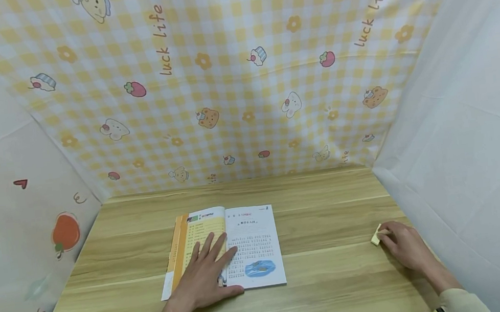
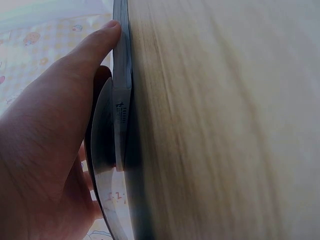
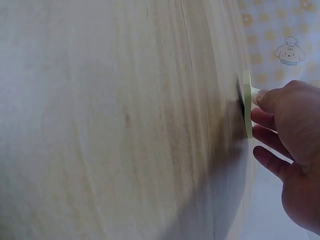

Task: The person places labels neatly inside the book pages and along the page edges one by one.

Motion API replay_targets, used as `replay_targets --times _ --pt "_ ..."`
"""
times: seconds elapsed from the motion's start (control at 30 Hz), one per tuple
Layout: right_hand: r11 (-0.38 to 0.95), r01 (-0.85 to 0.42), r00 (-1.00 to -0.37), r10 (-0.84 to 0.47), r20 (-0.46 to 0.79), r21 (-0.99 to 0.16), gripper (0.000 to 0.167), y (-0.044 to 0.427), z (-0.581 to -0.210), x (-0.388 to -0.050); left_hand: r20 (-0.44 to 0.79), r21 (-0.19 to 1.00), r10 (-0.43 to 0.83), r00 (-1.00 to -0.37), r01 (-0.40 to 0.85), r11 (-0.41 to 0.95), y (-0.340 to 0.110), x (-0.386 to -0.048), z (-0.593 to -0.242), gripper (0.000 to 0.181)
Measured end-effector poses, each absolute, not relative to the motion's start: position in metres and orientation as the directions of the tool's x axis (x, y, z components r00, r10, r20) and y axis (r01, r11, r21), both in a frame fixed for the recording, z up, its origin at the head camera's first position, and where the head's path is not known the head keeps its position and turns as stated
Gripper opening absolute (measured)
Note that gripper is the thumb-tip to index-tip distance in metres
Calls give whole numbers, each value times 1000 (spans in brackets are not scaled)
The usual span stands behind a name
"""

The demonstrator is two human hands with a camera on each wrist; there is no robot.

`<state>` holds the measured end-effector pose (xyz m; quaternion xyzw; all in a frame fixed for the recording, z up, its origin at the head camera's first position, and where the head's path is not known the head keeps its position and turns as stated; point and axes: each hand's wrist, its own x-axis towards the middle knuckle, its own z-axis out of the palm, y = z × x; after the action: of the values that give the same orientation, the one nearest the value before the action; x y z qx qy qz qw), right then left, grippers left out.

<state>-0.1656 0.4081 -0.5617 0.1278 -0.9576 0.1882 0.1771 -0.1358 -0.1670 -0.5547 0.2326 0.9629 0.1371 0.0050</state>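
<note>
An open book [image 1: 258,247] lies on the wooden table, with a yellow contents page on its left side and a white text page with a blue picture on its right. My left hand [image 1: 204,279] rests on it with spread fingers, mostly over the left page and the centre fold. In the left wrist view, the thumb lies along the book's edge [image 2: 123,65]. Off to the right, my right hand [image 1: 406,246] pinches a small pale yellow stamp-like block [image 3: 248,112] by its short knob. The block is at the tabletop; its underside is hidden.
The wooden table [image 1: 330,291] reaches back to a yellow checked curtain [image 1: 242,85] with cartoon prints. White printed sheets [image 1: 10,168] hang along the left side, and a white sheet [image 1: 472,151] borders the right side, close to my right hand.
</note>
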Motion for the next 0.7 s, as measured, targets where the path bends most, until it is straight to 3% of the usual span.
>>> replay_targets --times 0.7 --pt "887 -343 -887 -198 417 -308 10 403 -558 -165 47 275 447 -893 442 854 -167 -136 -555 103"
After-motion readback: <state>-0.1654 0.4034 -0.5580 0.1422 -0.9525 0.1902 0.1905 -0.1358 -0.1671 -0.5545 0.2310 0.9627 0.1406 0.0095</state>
